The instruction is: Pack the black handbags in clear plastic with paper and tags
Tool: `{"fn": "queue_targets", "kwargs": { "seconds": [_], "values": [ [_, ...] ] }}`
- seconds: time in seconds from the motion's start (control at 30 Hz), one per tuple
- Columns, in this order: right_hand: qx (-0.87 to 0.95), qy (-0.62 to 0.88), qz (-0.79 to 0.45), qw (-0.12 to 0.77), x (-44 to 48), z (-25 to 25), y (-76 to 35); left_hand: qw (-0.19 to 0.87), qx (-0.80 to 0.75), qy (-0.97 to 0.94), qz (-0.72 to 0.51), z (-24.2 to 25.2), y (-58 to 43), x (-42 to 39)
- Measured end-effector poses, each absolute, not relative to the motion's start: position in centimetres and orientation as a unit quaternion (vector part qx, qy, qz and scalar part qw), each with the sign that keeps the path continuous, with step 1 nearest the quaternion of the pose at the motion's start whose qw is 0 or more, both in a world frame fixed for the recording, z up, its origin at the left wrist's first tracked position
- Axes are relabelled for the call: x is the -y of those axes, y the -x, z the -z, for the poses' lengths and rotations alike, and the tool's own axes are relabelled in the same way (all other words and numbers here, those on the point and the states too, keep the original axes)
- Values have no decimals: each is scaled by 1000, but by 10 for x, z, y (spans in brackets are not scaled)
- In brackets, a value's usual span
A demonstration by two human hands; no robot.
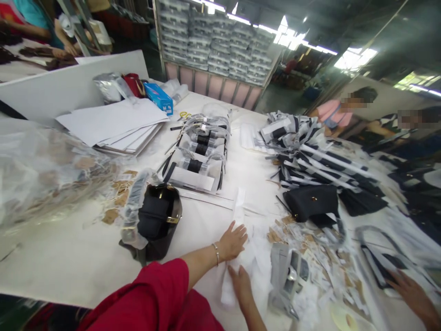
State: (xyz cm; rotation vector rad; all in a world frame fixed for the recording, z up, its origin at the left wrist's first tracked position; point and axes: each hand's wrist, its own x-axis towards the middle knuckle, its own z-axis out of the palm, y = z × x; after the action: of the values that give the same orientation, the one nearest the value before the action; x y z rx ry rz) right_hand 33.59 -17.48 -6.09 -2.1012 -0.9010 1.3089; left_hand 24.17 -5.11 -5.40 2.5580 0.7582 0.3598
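Observation:
My left hand [233, 241], with a bracelet at the wrist, lies flat with spread fingers on a long folded strip of white tissue paper [228, 289]. Just below it, my right hand [242, 284] rests on the same paper, its thumb apart from the fingers; the fingertips are partly hard to make out. More crumpled white tissue [258, 262] spreads to the right of both hands. Left of my hands a black handbag [159, 214] stands with its mouth open, gold hardware on its rim and clear wrapping along one side.
Wrapped bags [198, 161] lie in a row ahead. White sheets [117, 122] and a blue box [158, 98] are at the back left. Rightward are a black bag [310, 202], loose tags [347, 280] and a tape roll [344, 317]. Another person's hand [409, 292] reaches in.

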Motion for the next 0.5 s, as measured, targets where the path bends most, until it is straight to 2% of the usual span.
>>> {"fn": "queue_targets", "kwargs": {
  "seconds": [0.37, 0.5],
  "values": [
    [318, 790, -473, 227, 199, 76, -339, 276, -341, -884, -162, 90, -282, -50],
    [306, 742, -543, 245, 204, 87, -347, 293, -378, -862, -169, 94, -281, -73]
  ]
}}
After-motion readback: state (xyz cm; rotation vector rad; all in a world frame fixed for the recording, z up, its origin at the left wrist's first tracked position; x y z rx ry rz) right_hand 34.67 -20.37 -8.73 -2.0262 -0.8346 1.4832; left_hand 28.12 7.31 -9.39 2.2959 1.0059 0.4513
